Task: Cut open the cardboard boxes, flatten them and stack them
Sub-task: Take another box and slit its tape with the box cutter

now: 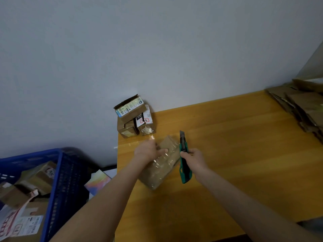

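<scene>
left hand [148, 151] grip clamps taped box [164, 165]; right hand [194, 161] grip wraps green knife [183, 147], blade extended.

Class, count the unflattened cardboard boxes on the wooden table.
4. A taped box under the left hand; three piled at the table's far corner: a labelled top box, a brown box and white-labelled box beneath. More may hide behind.

Both bare forearms reach forward; the left hand [148, 152] grips a taped cardboard box [164, 170], thumb on top, and the right hand [194, 161] curls round a green utility knife [185, 172]
</scene>
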Demonstrator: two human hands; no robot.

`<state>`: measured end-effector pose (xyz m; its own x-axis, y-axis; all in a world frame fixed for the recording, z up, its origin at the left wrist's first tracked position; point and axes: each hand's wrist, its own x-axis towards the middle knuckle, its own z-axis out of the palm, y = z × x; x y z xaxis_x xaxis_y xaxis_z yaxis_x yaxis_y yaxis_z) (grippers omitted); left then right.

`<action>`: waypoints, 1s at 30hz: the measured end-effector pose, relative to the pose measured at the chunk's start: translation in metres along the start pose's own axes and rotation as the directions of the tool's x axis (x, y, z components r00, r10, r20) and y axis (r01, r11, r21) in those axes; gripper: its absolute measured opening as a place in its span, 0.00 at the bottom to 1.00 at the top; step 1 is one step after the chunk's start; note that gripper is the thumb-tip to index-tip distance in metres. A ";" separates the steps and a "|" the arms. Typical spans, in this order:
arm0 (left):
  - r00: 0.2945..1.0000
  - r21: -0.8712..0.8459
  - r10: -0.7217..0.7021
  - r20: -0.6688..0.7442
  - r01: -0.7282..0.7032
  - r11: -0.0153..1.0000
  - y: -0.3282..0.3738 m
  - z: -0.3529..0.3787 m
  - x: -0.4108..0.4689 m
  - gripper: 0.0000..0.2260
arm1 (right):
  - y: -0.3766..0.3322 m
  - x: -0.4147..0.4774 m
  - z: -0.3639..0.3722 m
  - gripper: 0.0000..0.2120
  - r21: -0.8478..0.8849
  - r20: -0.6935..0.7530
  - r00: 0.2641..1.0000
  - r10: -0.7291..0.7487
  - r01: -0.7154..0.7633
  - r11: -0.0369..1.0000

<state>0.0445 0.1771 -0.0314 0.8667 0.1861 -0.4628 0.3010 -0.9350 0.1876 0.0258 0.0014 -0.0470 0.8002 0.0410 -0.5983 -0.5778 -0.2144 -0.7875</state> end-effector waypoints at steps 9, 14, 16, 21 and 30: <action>0.995 -0.714 -0.094 -0.044 0.035 0.700 -0.023 0.021 -0.021 0.16 | -0.004 0.024 0.019 0.10 -0.117 -0.132 0.977 -0.166 0.151 0.982; 0.971 -0.425 -0.070 -0.228 -0.034 0.905 0.000 0.027 -0.025 0.41 | -0.025 0.034 0.020 0.10 -0.241 -0.100 0.943 -0.318 0.287 0.927; 0.978 -0.349 -0.100 -0.181 0.031 0.937 0.005 0.029 -0.023 0.47 | -0.028 0.036 0.019 0.10 -0.288 -0.081 0.943 -0.323 0.288 0.913; 0.986 -0.318 -0.144 -0.088 0.110 0.942 0.006 0.024 -0.015 0.38 | -0.020 0.039 0.010 0.10 -0.271 -0.053 0.965 -0.256 0.233 0.934; 0.956 0.200 0.295 0.006 -0.290 0.936 0.019 0.008 -0.004 0.35 | -0.030 0.033 -0.003 0.12 -0.307 -0.178 0.893 -0.413 0.349 0.886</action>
<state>0.0434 0.1559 -0.0330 0.9147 -0.0995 -0.3917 -0.0493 -0.9895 0.1362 0.0703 0.0065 -0.0431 0.9820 -0.0486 -0.1823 -0.1833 -0.4747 -0.8608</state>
